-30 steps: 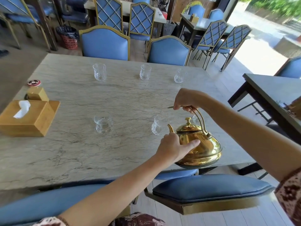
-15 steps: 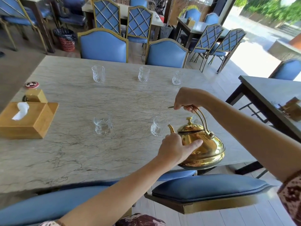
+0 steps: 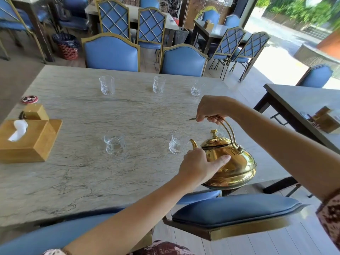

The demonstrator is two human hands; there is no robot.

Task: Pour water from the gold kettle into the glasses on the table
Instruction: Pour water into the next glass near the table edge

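The gold kettle (image 3: 233, 162) hangs over the marble table's (image 3: 77, 173) near right edge, spout pointing left. My right hand (image 3: 211, 109) grips its arched handle from above. My left hand (image 3: 199, 167) presses against the kettle's left side below the spout. A clear glass (image 3: 178, 142) stands just left of the spout tip. Another near glass (image 3: 114, 142) holds some water. Three glasses line the far side: left (image 3: 107, 85), middle (image 3: 158, 84), right (image 3: 196, 88).
A wooden tissue box (image 3: 27, 140) and a small gold box (image 3: 35, 112) sit at the table's left edge, a round red coaster (image 3: 29, 99) behind them. Blue chairs (image 3: 231, 212) stand around the table. Another table (image 3: 301, 100) is to the right.
The kettle has stayed in nearly the same place beside the near right glass, both hands still on it. The view has shifted slightly.
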